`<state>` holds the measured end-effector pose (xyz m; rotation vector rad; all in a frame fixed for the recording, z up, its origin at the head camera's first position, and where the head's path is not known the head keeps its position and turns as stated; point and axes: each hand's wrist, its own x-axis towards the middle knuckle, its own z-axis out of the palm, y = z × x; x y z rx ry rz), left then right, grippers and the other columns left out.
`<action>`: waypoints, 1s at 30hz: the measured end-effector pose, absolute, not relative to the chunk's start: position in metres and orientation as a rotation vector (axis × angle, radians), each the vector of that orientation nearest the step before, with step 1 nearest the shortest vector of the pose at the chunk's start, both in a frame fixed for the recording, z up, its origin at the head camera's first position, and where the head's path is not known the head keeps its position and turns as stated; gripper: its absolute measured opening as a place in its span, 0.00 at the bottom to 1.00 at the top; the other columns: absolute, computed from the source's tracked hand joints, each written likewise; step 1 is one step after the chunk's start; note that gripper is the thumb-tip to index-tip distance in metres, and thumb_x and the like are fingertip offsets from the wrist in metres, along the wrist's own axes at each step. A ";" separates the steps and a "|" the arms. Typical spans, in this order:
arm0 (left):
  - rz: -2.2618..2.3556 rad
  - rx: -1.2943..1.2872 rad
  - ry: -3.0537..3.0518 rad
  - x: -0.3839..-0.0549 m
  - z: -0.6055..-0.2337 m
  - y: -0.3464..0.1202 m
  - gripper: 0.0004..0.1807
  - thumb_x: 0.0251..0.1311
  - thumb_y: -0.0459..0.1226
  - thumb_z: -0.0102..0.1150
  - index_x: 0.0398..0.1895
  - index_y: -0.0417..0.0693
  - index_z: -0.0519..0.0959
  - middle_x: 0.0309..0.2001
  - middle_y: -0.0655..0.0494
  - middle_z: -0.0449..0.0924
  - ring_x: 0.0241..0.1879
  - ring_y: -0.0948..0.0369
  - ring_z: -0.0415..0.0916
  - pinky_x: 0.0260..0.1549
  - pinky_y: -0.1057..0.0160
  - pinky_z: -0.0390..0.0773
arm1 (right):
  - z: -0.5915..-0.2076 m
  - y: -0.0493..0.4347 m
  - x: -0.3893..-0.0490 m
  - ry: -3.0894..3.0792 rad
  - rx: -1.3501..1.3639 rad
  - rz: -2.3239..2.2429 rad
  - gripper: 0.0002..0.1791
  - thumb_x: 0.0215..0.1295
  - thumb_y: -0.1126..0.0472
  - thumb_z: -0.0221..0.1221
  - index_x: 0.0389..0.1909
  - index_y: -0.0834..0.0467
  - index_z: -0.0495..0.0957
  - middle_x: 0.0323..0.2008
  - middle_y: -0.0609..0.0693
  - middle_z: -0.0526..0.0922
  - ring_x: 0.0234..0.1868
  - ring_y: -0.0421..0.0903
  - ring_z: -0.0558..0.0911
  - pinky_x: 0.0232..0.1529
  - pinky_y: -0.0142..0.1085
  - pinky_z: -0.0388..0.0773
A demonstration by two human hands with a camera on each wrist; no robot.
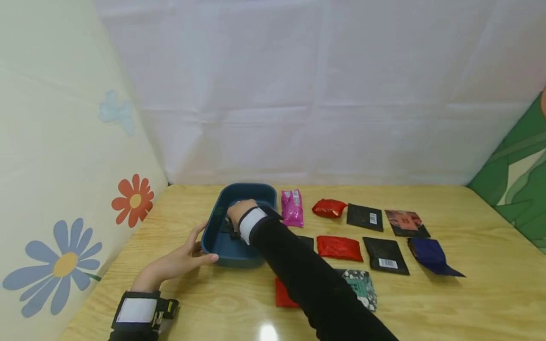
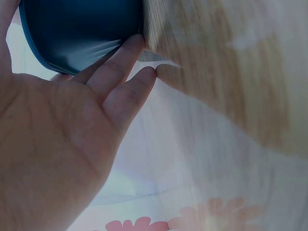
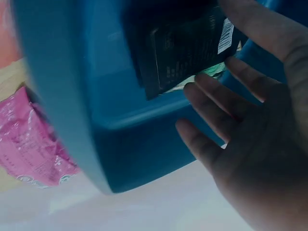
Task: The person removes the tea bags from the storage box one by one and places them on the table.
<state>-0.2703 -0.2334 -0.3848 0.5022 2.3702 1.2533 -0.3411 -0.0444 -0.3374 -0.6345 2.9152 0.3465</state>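
A blue plastic bin (image 1: 240, 262) stands on the table, left of the middle. My left hand (image 1: 181, 259) steadies its near left corner from outside, thumb along the front and fairly straight fingers against the left side. In the left wrist view, those fingers (image 2: 118, 65) lie along the bin's outer wall. My right hand (image 1: 242, 210) reaches down inside the bin. The right wrist view shows its fingers (image 3: 209, 106) spread, fingertips right at the edge of a black packet (image 3: 180, 53) with a white barcode label. A green-and-white printed piece (image 3: 214, 72) shows beneath that packet.
Right of the bin lie a pink packet (image 1: 292, 208), red packets (image 1: 339, 248), black packets (image 1: 386, 255), a patterned packet (image 1: 406, 222), a dark blue packet (image 1: 428, 255) and a green-patterned packet (image 1: 360, 289). My right sleeve (image 1: 315, 279) crosses over some. A white cloth (image 1: 315, 94) hangs behind.
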 end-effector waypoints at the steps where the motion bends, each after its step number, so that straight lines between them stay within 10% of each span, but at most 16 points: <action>1: 1.252 0.497 2.372 -0.270 -0.385 -0.233 0.52 0.67 0.48 0.61 0.78 0.59 0.32 0.66 0.29 0.63 0.66 0.38 0.63 0.61 0.36 0.61 | -0.339 -0.046 -0.341 2.926 -0.630 0.366 0.10 0.56 0.53 0.72 0.39 0.47 0.86 0.43 0.44 0.86 0.44 0.42 0.82 0.47 0.40 0.77; 17: 1.273 0.509 2.371 -0.272 -0.386 -0.233 0.52 0.66 0.48 0.62 0.78 0.59 0.34 0.67 0.29 0.62 0.66 0.37 0.62 0.62 0.36 0.61 | -0.329 -0.056 -0.322 2.895 -0.600 0.464 0.21 0.61 0.51 0.67 0.56 0.47 0.82 0.57 0.45 0.80 0.56 0.41 0.76 0.53 0.40 0.72; 30: 1.238 0.499 2.384 -0.272 -0.385 -0.233 0.52 0.66 0.49 0.62 0.78 0.58 0.33 0.67 0.29 0.61 0.66 0.37 0.62 0.62 0.35 0.60 | -0.338 -0.049 -0.343 2.831 -0.592 0.320 0.15 0.50 0.52 0.74 0.41 0.47 0.85 0.46 0.44 0.84 0.48 0.43 0.80 0.52 0.42 0.75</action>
